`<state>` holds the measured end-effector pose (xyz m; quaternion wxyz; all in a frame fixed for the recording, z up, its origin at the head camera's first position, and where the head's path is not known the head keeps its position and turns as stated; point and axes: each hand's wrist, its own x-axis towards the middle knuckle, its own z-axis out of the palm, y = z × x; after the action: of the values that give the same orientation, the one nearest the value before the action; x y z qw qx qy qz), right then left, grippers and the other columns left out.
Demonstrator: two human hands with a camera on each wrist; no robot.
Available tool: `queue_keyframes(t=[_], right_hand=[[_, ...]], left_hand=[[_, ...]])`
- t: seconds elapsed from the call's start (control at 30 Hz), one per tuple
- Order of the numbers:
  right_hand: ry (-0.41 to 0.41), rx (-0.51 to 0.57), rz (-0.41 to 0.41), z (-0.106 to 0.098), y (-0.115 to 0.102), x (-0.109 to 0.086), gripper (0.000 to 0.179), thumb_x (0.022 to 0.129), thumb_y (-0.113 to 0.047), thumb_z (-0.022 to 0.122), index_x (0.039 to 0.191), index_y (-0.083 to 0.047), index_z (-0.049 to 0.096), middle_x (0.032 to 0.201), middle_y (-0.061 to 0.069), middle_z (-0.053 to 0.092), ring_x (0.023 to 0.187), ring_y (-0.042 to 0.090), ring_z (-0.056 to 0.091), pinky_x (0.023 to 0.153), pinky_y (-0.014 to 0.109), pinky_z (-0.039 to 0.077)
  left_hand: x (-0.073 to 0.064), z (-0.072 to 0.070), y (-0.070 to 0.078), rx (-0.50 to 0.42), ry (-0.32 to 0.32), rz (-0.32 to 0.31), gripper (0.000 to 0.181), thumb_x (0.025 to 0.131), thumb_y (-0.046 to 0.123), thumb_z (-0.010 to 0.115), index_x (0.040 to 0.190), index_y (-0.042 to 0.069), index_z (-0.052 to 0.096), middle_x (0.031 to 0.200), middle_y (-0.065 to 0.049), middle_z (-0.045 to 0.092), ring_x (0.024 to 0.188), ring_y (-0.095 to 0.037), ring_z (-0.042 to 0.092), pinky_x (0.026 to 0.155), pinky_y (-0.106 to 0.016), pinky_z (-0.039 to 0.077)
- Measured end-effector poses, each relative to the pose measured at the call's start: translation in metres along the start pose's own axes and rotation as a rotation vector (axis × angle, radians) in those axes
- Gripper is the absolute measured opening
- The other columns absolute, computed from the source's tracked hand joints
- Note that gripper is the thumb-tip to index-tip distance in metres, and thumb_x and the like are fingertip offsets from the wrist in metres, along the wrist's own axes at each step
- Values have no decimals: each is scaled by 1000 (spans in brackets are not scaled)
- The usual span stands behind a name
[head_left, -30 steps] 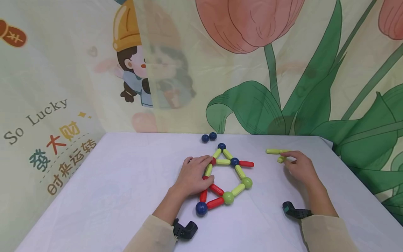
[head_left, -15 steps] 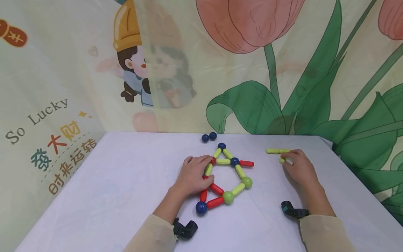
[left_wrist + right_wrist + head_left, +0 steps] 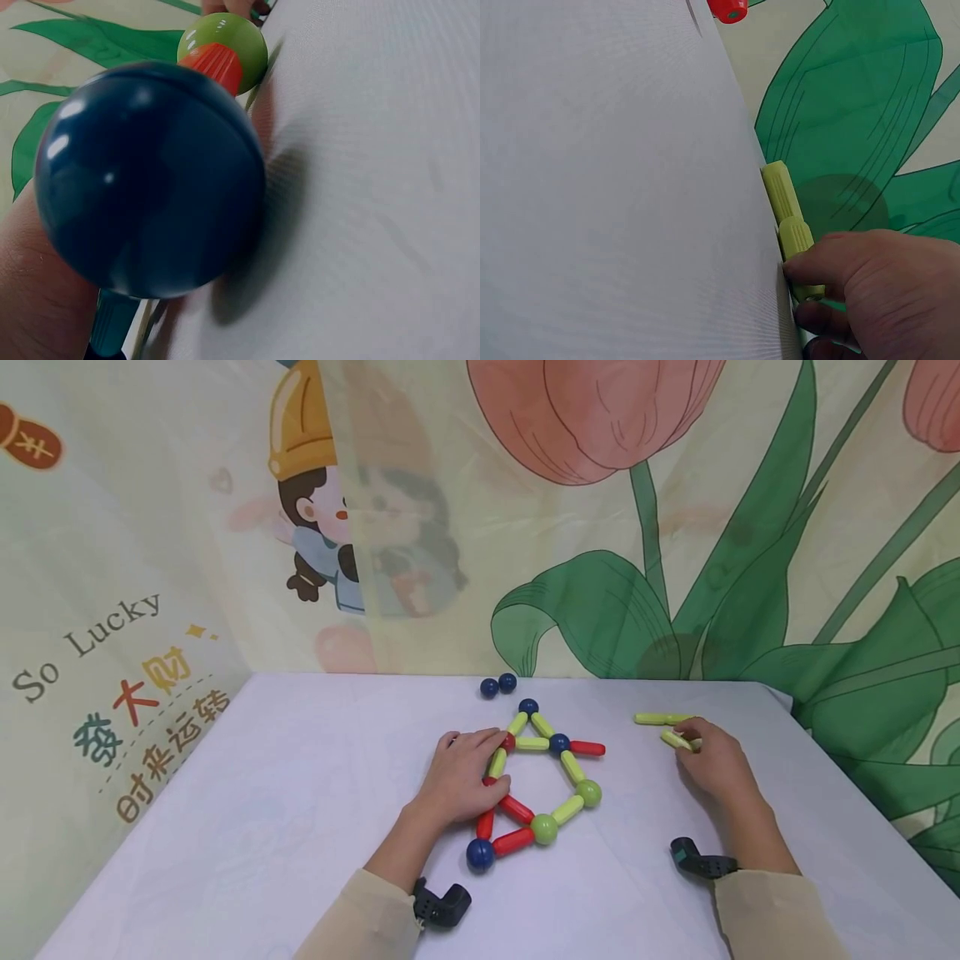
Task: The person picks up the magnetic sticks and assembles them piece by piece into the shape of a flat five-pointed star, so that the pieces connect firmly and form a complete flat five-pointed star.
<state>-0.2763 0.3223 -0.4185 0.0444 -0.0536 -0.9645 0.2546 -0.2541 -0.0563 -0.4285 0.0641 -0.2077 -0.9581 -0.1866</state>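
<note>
A flat figure of magnetic sticks and balls (image 3: 532, 745) lies on the white table, its sticks red and yellow-green. My left hand (image 3: 461, 777) holds its left side, fingertips at one red ball (image 3: 508, 742) and thumb by a lower one; the palm hides part of this side. In the left wrist view a blue corner ball (image 3: 150, 180) covers most of that hand. To the right, my right hand (image 3: 716, 760) pinches a yellow-green magnetic stick (image 3: 675, 740) between thumb and fingers. Just behind it lie yellow-green sticks (image 3: 652, 719) end to end, partly hidden by the fingers.
Two loose blue balls (image 3: 498, 686) sit at the table's back edge, behind the figure's top. One red stick (image 3: 587, 749) juts rightward from the figure. A printed cloth (image 3: 585, 602) hangs behind the table (image 3: 300, 760).
The yellow-green stick in my right hand has turned, and more of its length shows. The right hand has shifted slightly. My left hand and the figure have stayed in place.
</note>
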Motion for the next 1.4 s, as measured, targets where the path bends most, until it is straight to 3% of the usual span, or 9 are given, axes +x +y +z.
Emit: queue_keyframes(t=[0.33,0.57,0.7,0.87,1.0,1.17,1.4], right_hand=[[2,58,-13,1,3,0,41,99,-13,63,134,8,59,132,34,57,114,48,56,93,59,51],[-12,159,-12,2,2,1,44,102,-20,61,139,4,57,136,30,58,112,42,57,77,33,53],[-54,210,-14,-1,-1,0,48,104,-26,59,143,2,55,137,30,56,109,38,58,72,25,53],[-145,303,19,-4,-3,0,53,106,-35,56,148,-2,52,136,25,54,101,29,56,70,24,52],[-265,378,19,-6,-5,2,56,105,-40,58,148,-5,53,116,15,57,92,23,54,70,26,51],[-448,494,-5,-6,-7,1,53,101,-32,66,144,-2,56,97,8,63,83,21,59,70,28,57],[-537,516,-70,-2,-12,-3,46,97,-23,70,136,0,63,116,12,67,86,21,64,74,29,60]], left_hand=[[0,-1,1,3,-2,-2,68,89,45,61,150,15,54,154,-4,56,143,-26,50,120,-58,33],[0,-1,1,6,0,0,68,89,44,60,150,15,54,154,-3,56,143,-25,50,120,-58,33],[-1,-1,1,5,0,0,68,89,45,60,150,15,55,154,-4,56,143,-26,50,120,-58,33],[-1,-1,1,7,1,0,68,89,44,61,150,15,55,153,-3,56,143,-25,50,120,-58,33],[-1,-3,2,5,0,-1,68,89,44,60,150,15,55,153,-3,56,144,-25,50,120,-58,33],[-1,-4,2,1,-2,-5,68,89,44,61,150,15,55,154,-4,56,144,-25,50,120,-58,32],[-2,-5,3,-2,-4,-6,68,89,44,61,150,15,55,154,-4,56,144,-25,49,120,-58,32]])
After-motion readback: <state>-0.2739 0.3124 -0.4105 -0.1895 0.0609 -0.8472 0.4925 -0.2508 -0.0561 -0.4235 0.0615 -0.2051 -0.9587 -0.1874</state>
